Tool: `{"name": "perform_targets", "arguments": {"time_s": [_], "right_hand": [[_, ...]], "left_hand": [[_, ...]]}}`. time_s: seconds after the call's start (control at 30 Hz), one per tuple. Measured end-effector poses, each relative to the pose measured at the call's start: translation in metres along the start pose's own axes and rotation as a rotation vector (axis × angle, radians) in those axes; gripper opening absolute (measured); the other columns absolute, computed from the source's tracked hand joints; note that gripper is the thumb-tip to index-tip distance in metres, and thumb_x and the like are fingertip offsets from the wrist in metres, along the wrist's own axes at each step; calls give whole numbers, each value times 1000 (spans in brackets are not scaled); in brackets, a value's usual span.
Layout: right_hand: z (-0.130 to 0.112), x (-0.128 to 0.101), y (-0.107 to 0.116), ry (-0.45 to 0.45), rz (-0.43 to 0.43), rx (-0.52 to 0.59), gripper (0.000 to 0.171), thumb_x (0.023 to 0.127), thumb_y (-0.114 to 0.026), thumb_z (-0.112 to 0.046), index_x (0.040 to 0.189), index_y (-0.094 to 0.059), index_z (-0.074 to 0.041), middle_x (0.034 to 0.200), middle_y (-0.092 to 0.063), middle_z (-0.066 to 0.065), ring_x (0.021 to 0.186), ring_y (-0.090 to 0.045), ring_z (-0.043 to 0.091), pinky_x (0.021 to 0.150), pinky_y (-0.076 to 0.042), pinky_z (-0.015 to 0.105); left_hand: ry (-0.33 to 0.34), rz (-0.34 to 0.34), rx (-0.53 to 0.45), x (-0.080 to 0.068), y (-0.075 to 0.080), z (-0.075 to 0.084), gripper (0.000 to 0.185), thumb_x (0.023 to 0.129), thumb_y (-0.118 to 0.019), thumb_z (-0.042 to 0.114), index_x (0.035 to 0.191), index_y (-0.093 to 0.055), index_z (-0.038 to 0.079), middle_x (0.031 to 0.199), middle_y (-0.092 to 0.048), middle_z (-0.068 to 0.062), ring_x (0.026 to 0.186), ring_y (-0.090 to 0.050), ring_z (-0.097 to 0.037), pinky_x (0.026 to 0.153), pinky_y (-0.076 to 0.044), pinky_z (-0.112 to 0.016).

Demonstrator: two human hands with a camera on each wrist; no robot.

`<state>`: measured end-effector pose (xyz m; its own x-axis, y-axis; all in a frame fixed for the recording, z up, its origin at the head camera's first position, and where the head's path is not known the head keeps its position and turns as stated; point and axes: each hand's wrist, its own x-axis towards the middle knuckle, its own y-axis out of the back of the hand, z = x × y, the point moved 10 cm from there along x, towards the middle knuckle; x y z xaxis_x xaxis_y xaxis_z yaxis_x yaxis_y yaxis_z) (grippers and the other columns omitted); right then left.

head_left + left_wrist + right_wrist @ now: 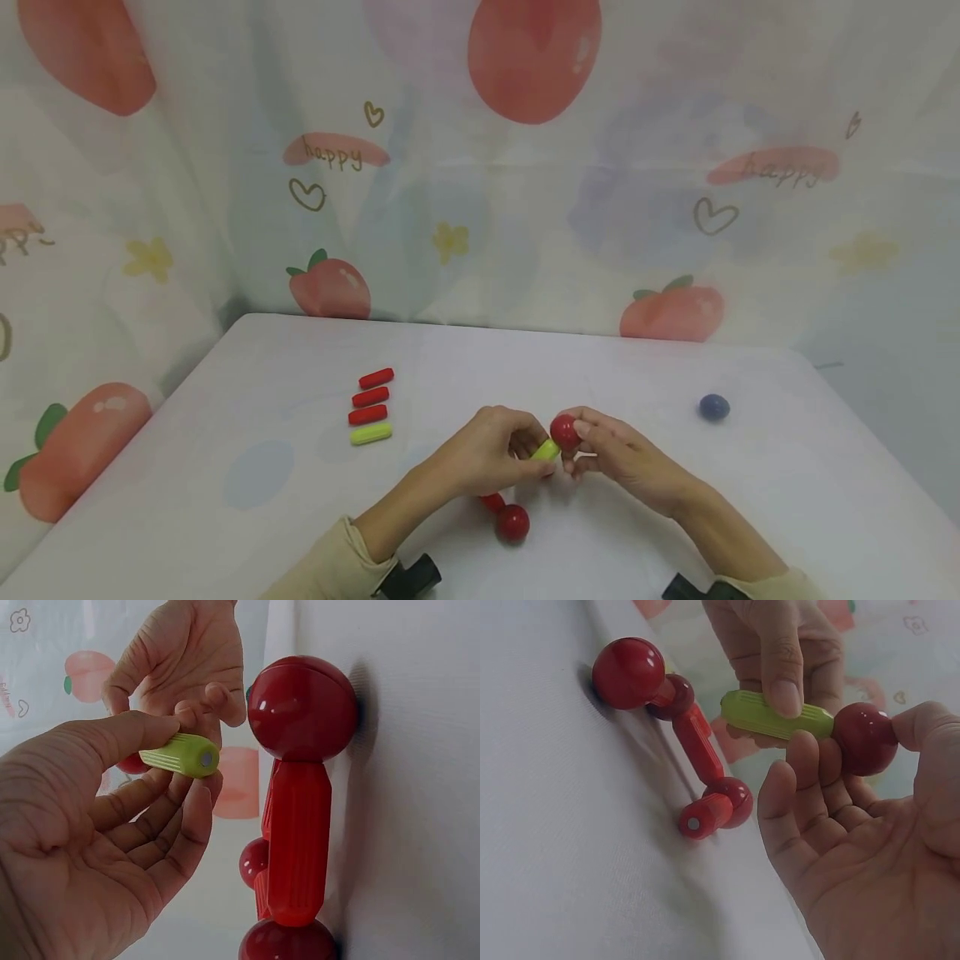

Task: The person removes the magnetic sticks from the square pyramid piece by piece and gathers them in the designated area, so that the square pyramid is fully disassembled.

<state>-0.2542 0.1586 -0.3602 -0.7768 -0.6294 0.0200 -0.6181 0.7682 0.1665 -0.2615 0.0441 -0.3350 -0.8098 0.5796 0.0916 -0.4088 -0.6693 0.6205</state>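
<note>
Your left hand (pixel 491 450) pinches green stick (pixel 546 451) between thumb and fingers. Your right hand (pixel 615 450) grips red ball (pixel 564 432), ball touching stick end. Both held just above surface (pixel 675 517), hands close together. Red ball-and-stick assembly (pixel 506 517) lies near, below hands. Spare sticks (pixel 371 406) left, blue ball (pixel 714 407) right.

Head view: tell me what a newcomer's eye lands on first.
At the table's near middle, the left hand pinches a green rod whose end meets a red ball held by the right hand. Just below them lies a red rod-and-ball assembly. Left of the hands sits a row of spare rods; a blue ball lies far right.
</note>
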Motion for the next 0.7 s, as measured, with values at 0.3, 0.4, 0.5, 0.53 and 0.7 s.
{"name": "perform_targets", "arguments": {"time_s": [0.3,0.4,0.5,0.53,0.7], "right_hand": [[-43,-18,42,231,183,302,34,111,-28,-21,120,-61,-14,101,-65,-2,91,-62,12,80,-53,29],[-53,-30,60,244,275,252,31,109,-30,-20,117,-60,-14,99,-64,-2,89,-62,12,75,-54,28],[-50,-31,59,168,280,131,25,110,-32,-19,118,-55,-13,98,-63,-1,89,-62,15,75,-55,29],[-48,-30,57,141,275,79,23,110,-34,-19,120,-53,-11,98,-64,1,89,-62,16,76,-55,28],[-36,-41,53,40,298,-200,26,111,-40,-20,126,-48,0,98,-63,15,87,-64,27,78,-55,28]], "left_hand": [[19,-64,128,-2,0,-12,13,85,-83,13,94,-74,8,77,-63,10,73,-57,-2,70,-51,-15],[-8,-19,103,-2,13,-13,14,85,-83,14,95,-74,10,80,-65,10,74,-59,-4,71,-52,-17],[-4,50,104,-6,32,-14,15,85,-83,16,97,-74,12,83,-66,9,76,-61,-7,71,-53,-20],[1,70,113,-9,39,-15,16,85,-83,16,97,-74,12,83,-67,9,77,-61,-8,71,-53,-20],[36,145,168,-20,67,-25,18,84,-84,15,99,-74,12,85,-68,7,77,-62,-10,71,-55,-22]]}}
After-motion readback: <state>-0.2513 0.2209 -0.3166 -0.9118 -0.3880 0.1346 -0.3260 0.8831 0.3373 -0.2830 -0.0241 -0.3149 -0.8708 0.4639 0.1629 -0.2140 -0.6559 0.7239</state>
